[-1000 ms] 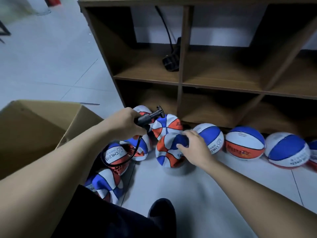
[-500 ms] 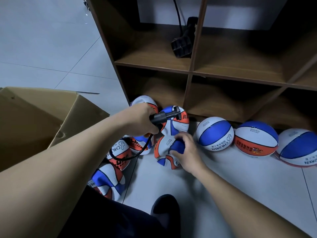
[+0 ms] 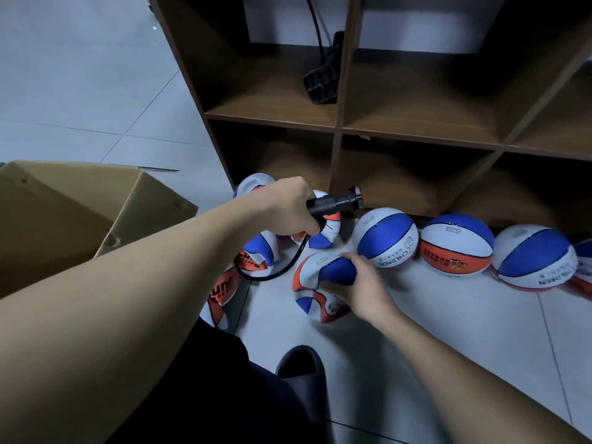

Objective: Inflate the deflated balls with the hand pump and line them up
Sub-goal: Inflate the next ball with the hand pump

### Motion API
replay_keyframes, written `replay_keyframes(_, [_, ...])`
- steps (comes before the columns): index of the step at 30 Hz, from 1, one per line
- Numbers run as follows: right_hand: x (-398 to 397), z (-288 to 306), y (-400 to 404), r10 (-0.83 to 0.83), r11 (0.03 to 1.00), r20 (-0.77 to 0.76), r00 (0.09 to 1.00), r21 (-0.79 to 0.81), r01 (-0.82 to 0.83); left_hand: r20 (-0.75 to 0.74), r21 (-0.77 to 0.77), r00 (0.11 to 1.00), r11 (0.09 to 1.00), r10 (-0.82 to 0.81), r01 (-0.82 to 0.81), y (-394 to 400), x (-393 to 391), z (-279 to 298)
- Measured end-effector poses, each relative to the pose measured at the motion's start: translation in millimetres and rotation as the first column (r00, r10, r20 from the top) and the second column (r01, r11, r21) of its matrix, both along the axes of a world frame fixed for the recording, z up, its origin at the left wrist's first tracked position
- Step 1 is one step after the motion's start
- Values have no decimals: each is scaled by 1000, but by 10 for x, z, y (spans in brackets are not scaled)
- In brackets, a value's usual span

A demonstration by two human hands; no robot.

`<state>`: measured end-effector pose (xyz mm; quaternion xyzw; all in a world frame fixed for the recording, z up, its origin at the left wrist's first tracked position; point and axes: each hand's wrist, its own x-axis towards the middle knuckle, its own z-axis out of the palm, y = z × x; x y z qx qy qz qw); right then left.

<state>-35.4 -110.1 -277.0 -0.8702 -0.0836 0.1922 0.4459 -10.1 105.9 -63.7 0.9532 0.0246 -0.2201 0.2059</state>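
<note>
- Crouching over a tiled floor (image 3: pixel 448 331), a person held a black hand pump (image 3: pixel 333 203) in the left hand (image 3: pixel 288 208), the grip wrapped tight round the pump's body, its far end pointing right toward a wooden shelf unit (image 3: pixel 339 129).
- A black hose (image 3: pixel 278 270) hung from the pump and looped down past the limp balls below it.
- The right hand (image 3: pixel 358 288) pinched a crumpled, deflated ball (image 3: pixel 314 283) of blue, white and orange, the grip closed on a fold of its blue panel; the ball lay on the floor just in front of the shelf unit.
- More flat balls (image 3: pixel 256 251) were heaped together to the left of it, partly under the left forearm.
- Three round, inflated balls stood in a row along the foot of the shelves: a blue-and-white one (image 3: pixel 387 235) just beside the right hand, an orange, white and blue one (image 3: pixel 456 245) touching it, and another blue-and-white one (image 3: pixel 533 257) further right.
- An open cardboard box (image 3: pixel 80 213) sat at the left, well apart from the row.
- A dark slipper (image 3: pixel 301 370) showed at the bottom centre, and a black object with a cable (image 3: pixel 322 78) rested on an upper shelf.
</note>
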Motion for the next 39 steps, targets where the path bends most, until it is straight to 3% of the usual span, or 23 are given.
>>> replay_keyframes(2, [-75,199,-269,-36,999,-27,999,30,37,21,-26,1000,999,-23,24,-214,34,16])
replay_keyframes(6, [-142,609,-843,-125,992,103,987,-10,127,83,-177,996,984,-12,27,-670,164,136])
replay_keyframes(10, [-233,1026,-1401,-170,981,187,967,-58,184,98,-445,995,895,19,27,-1180,154,281])
replay_keyframes(13, [-296,1174,-1722,-233,967,237,943,-44,250,83,-525,997,850,-6,49,-1502,41,350])
replay_keyframes(19, [-438,1342,-1912,-284,958,295,912,47,283,57,-514,997,855,-47,70,-1588,-98,365])
replay_keyframes(29, [-574,1439,-1797,-254,959,422,870,-5,282,160,-425,976,882,-149,205,-1567,-219,265])
replay_keyframes(39, [-544,1425,-1693,-265,955,439,859,-5,297,142,-412,983,897,-114,164,-1466,-224,188])
